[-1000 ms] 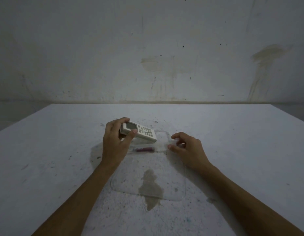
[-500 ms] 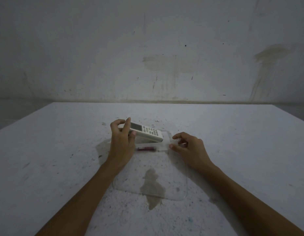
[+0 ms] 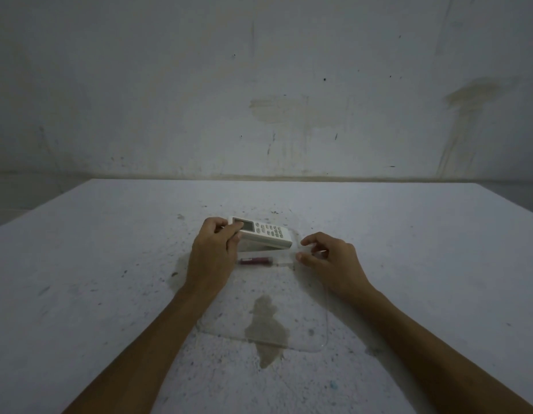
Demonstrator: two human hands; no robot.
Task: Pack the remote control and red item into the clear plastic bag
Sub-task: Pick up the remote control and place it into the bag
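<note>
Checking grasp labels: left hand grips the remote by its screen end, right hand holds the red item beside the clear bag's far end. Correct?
Not quite. The left hand does grip the remote by its screen end, but in the head view the right hand is not holding the red item. That lies by itself between the hands, while the right fingers pinch at the far end of the clear bag.

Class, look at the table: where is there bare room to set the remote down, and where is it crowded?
Bare: the table left of the left hand, right of the right hand, and beyond the remote control toward the wall. Crowded: the middle, where both hands, the remote, the red item and the clear plastic bag meet.
</note>
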